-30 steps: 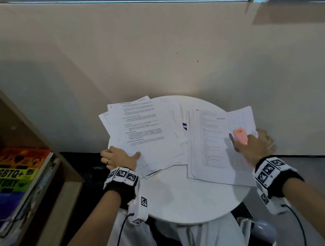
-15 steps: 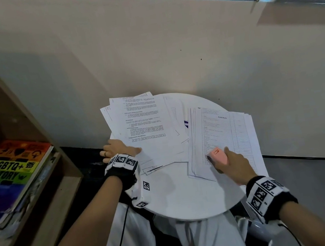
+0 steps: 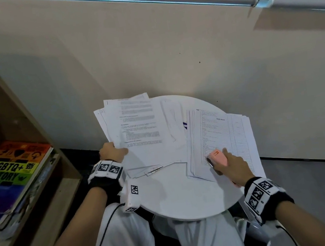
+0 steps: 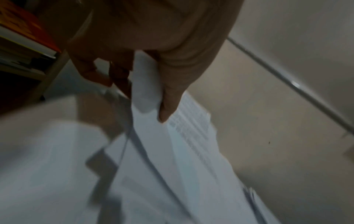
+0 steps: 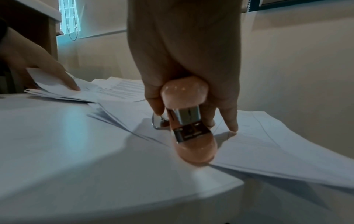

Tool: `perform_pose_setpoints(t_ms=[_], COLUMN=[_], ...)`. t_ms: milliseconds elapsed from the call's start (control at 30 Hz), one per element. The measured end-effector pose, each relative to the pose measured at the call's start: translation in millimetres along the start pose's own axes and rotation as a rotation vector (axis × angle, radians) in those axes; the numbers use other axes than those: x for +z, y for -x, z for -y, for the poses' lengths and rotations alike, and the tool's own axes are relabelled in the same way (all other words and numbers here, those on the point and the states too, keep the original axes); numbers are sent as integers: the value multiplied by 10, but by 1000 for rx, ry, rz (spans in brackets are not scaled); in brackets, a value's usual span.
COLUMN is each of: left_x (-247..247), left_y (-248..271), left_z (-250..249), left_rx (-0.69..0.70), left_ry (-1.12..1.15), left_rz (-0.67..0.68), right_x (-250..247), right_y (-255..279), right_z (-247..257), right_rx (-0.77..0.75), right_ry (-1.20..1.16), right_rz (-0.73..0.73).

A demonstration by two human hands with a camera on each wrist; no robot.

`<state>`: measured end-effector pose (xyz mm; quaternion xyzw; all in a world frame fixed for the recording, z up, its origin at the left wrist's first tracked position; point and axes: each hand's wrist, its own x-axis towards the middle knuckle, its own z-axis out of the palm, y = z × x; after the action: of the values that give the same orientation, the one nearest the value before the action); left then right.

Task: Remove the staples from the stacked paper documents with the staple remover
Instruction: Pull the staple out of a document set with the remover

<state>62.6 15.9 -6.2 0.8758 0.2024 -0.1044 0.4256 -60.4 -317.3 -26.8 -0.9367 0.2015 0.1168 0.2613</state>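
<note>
With our right hand [image 3: 234, 166] we grip the small pink plastic staple remover [image 3: 217, 157] on the near right stack of white printed papers [image 3: 218, 133], while our left hand [image 3: 113, 153] pinches the farther left white sheets [image 3: 137, 130] on the round white table [image 3: 182, 202].

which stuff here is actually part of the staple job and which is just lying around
Part of the job:
- pink staple remover, gripped by the right hand
- right stack of white lined sheets
- left stack of white printed sheets, pinched by the left hand

Lying about:
- rainbow-covered book on the wooden shelf
</note>
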Motion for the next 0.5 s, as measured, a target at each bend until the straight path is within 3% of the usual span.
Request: perform_pose_setpoints(t_ms=[133,200,300,500], left_x=[-304,-361,-366,-395], left_y=[58,62,209,599], left_z=[208,257,251,426], left_rx=[-93,-80,14,350], left_ry=[-42,88,462,597], left_rz=[60,74,157,91], right_x=[-20,-22,-17,-44], right_y=[34,49,40,66], right_z=[15,15,6,23], right_rx=[5,10,17,34], right_ry=[-29,-32,-40,-33], right_rz=[-2,3,-5,5])
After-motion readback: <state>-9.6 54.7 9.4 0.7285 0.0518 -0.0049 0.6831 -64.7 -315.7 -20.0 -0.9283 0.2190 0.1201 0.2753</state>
